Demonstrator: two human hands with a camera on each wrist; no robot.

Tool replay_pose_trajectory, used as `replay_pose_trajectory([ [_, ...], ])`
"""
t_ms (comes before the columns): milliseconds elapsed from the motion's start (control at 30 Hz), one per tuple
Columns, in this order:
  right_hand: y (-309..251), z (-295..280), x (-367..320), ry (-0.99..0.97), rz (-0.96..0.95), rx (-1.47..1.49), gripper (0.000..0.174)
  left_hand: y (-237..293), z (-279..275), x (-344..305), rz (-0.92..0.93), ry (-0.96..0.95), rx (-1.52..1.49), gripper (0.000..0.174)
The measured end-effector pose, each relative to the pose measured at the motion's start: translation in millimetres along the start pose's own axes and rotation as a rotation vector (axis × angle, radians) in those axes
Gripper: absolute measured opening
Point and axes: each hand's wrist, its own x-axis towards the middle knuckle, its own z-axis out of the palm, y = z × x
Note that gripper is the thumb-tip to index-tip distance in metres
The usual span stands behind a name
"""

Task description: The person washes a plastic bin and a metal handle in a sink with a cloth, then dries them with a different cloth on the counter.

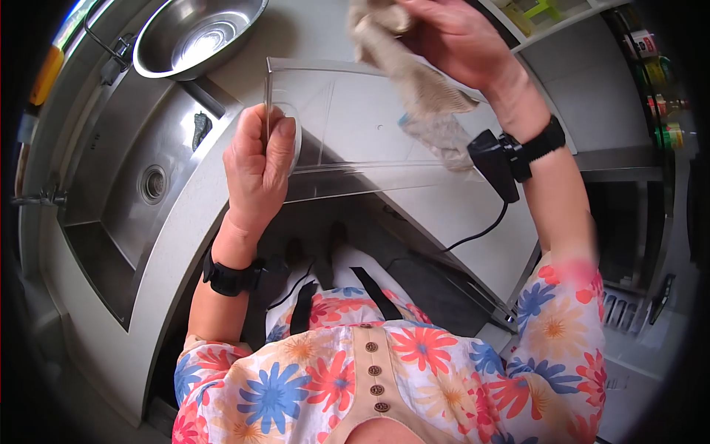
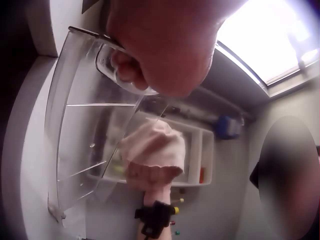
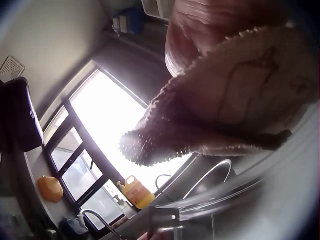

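My left hand [image 1: 255, 163] grips the end of a clear plastic bin [image 1: 355, 176], fingers curled through its looped handle [image 1: 298, 137]. The bin is held tilted above the counter edge, and its see-through walls show the counter behind. A beige ribbed cloth [image 1: 407, 74] hangs from my right hand [image 1: 466, 44], over the bin's far side in the head view. The left wrist view has the cloth [image 2: 157, 142] spread over the right hand's fingers, beyond the clear bin [image 2: 80, 145]. Close up in the right wrist view, the cloth [image 3: 215, 100] covers most of those fingers.
On the left is a steel sink [image 1: 122, 170], with a shiny metal basin [image 1: 159, 55] behind it on the counter. A small dark object [image 1: 201, 129] lies on the sink's ledge. Bottles [image 1: 669, 133] line a rack at right. A yellow jug [image 3: 138, 194] stands by the window.
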Motion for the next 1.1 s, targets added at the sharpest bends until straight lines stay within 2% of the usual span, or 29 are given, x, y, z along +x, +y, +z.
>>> replay_pose_trajectory([
  [67,17,6,24,-0.213,0.213,-0.191,0.029,9,1,-1,0.067,-0.015,0.048,0.011],
  [100,13,15,27,-0.212,0.213,-0.189,0.029,14,0,-1,0.138,-0.034,0.165,0.011],
  [167,-2,32,29,-0.36,0.39,-0.413,0.034,22,0,-2,0.207,-0.052,0.279,0.011],
  [200,-3,34,28,-0.359,0.393,-0.415,0.034,26,1,-3,0.313,-0.049,0.342,0.012],
  [233,-5,36,27,-0.34,0.479,-0.417,0.034,29,2,-4,0.421,-0.045,0.403,0.014],
  [300,-8,40,26,-0.3,0.651,-0.425,0.034,34,2,-5,0.469,-0.051,0.415,0.016],
  [333,-10,41,26,-0.301,0.653,-0.433,0.034,35,2,-6,0.516,-0.06,0.436,0.017],
  [500,-15,27,13,-0.246,0.779,-0.533,0.034,33,6,-12,0.511,-0.04,0.429,0.019],
  [733,-13,-28,-18,-0.161,0.963,-0.642,0.035,28,6,-4,0.471,-0.032,0.399,0.017],
  [800,-8,-46,-18,-0.169,0.891,-0.595,0.036,25,10,0,0.445,-0.033,0.402,0.016],
  [867,-8,-54,-20,-0.118,0.778,-0.68,0.037,21,15,1,0.427,-0.041,0.396,0.015],
  [900,-6,-57,-22,-0.109,0.774,-0.677,0.037,15,14,0,0.354,-0.049,0.342,0.014],
  [933,-4,-61,-24,0.031,0.593,-0.57,0.037,12,14,0,0.278,-0.056,0.289,0.012],
  [967,-1,-64,-25,0.166,0.412,-0.46,0.038,9,15,1,0.277,-0.065,0.288,0.012],
  [1000,6,-67,-24,0.173,0.414,-0.454,0.038,6,16,2,0.253,-0.059,0.242,0.012],
  [1067,25,-74,-18,0.344,0.235,-0.164,0.028,5,19,4,0.23,-0.059,0.197,0.011],
  [1100,34,-82,-11,0.267,0.203,-0.123,0.027,5,20,5,0.243,-0.068,0.214,0.011],
])
